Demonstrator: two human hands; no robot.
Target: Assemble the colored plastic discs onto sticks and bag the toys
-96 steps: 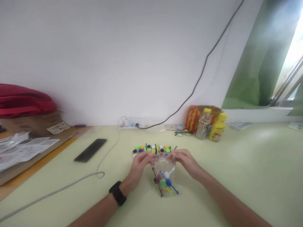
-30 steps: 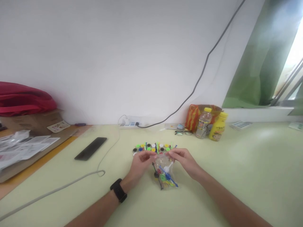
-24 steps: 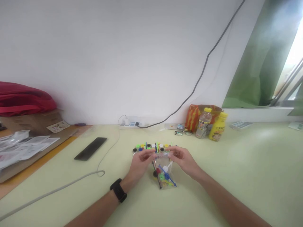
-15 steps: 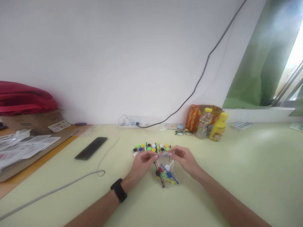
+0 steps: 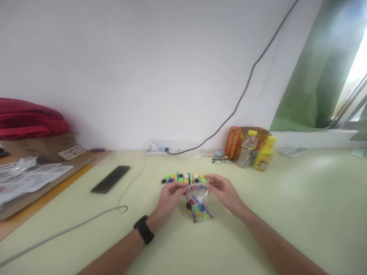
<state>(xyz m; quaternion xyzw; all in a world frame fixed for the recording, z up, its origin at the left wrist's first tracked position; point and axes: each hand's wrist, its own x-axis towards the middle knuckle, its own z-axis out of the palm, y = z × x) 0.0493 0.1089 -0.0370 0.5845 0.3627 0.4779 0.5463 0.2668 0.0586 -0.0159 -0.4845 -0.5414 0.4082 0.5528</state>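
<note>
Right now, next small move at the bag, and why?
I'd probably close the right hand on the right top corner of the clear bag: that hand's index finger appears lifted off the thumb, while the left hand pinches the other corner and coloured parts sit low inside. Can't tell if it's sealed.

A black phone (image 5: pixel 110 179) lies on the table (image 5: pixel 315 191), with eyeglasses (image 5: pixel 218 161) near a yellow-capped clear bottle (image 5: pixel 246 151).
</note>
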